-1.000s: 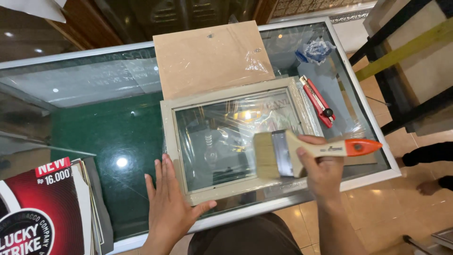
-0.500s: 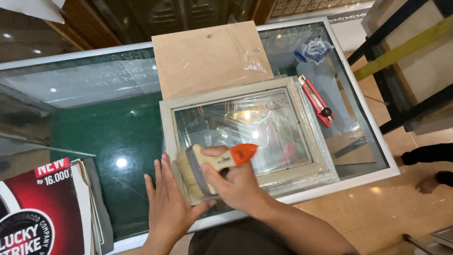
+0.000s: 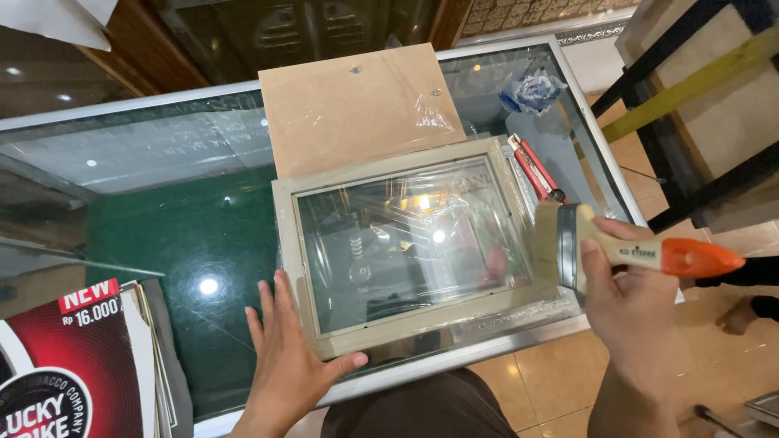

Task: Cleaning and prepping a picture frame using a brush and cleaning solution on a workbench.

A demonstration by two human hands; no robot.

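A pale grey-green picture frame (image 3: 288, 243) with a glass pane lies flat on a glass-topped counter (image 3: 162, 154). My left hand (image 3: 286, 357) rests flat against the frame's near left corner, fingers spread. My right hand (image 3: 629, 304) grips a wide paintbrush (image 3: 568, 243) with a wooden handle and an orange end. The pale bristles hover by the frame's right edge. A brown backing board (image 3: 357, 105) lies just behind the frame, with clear plastic film on it.
A red utility knife (image 3: 531, 166) lies right of the frame, and a crumpled blue-white wad (image 3: 531, 91) sits behind it. A stack of printed red and black cards (image 3: 73, 365) lies at the near left. Someone's foot (image 3: 738, 316) is on the tiled floor at right.
My right hand swept the brush from the frame's right side to its near left corner, then back out past the right edge. My left hand stayed in place.
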